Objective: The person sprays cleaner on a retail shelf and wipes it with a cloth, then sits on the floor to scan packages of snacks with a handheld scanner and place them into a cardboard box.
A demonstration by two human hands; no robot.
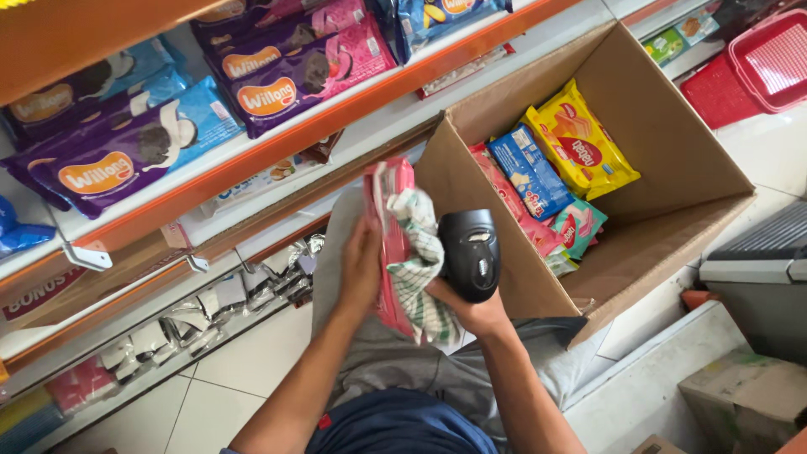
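My left hand [360, 267] holds a pink snack packet [388, 244] upright, edge-on to the camera. My right hand [471, 309] presses a green-and-white checked cloth [419, 262] against the packet's side. The same hand also grips a black handheld barcode scanner [471, 252] that rests over the cloth. Both hands are above my lap, just left of an open cardboard box [672, 134]. Inside the box lie a yellow wafer packet [580, 143], a blue packet [530, 172] and other snack packets.
Shop shelves [252, 164] with orange edges run along the left, stocked with purple, blue and pink biscuit bags. A red basket [756, 71] sits at the top right. A grey crate [761, 277] and another cardboard box [744, 403] stand on the right on the white tiled floor.
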